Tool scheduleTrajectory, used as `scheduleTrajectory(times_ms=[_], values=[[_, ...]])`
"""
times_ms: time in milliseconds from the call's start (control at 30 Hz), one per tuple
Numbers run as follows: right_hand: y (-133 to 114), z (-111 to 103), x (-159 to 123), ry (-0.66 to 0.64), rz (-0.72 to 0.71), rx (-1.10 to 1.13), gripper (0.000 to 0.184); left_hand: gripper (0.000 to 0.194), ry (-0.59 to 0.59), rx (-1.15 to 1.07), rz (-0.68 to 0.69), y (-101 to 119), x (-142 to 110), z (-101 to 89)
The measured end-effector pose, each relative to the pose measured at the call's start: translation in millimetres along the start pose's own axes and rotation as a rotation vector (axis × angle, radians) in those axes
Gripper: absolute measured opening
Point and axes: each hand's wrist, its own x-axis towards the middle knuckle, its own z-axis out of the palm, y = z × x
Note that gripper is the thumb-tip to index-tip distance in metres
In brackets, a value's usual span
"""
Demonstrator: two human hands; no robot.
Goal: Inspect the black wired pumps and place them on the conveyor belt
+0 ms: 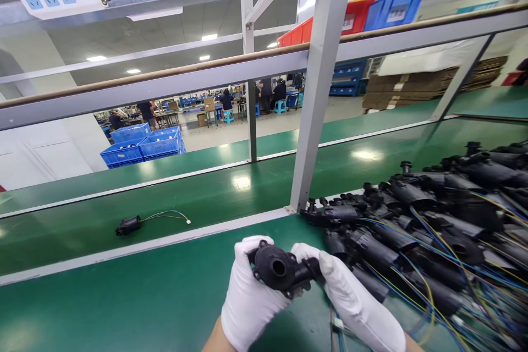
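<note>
With the left hand [256,303] wrapped around the black housing [270,264] at six o'clock and the right hand [350,296] pinching its side spout [306,271], support both evenly, clear of the unit pile [373,247] at four o'clock.

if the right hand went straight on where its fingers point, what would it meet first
The black part, whose side pipe the right hand touches. Past it, the left hand seems next in line, though depth is hard to judge.

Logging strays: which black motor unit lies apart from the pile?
The black motor unit beyond the white rail, alone on the green strip; others lie in the pile at right, except the held unit, in left hand and right hand.
</note>
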Motion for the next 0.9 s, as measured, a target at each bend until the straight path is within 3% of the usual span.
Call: scheduleTrajectory(times_ms=[367,633,900], values=[[2.7,-2.7,-1.6,-0.074,0.018,-0.011,0.062,0.067,-0.004,-0.038,-0.039,3.2,0.3,0.7],[0.7,-3.8,-0.6,-0.040,0.013,-0.025,0.062,0.062,-0.007,-0.118,-0.087,13.7,3.7,3.7],[-2.6,-5.2,1.7,-0.050,0.017,-0.031,0.062,0.064,-0.010,-0.085,-0.109,8.8,1.4,3.0]])
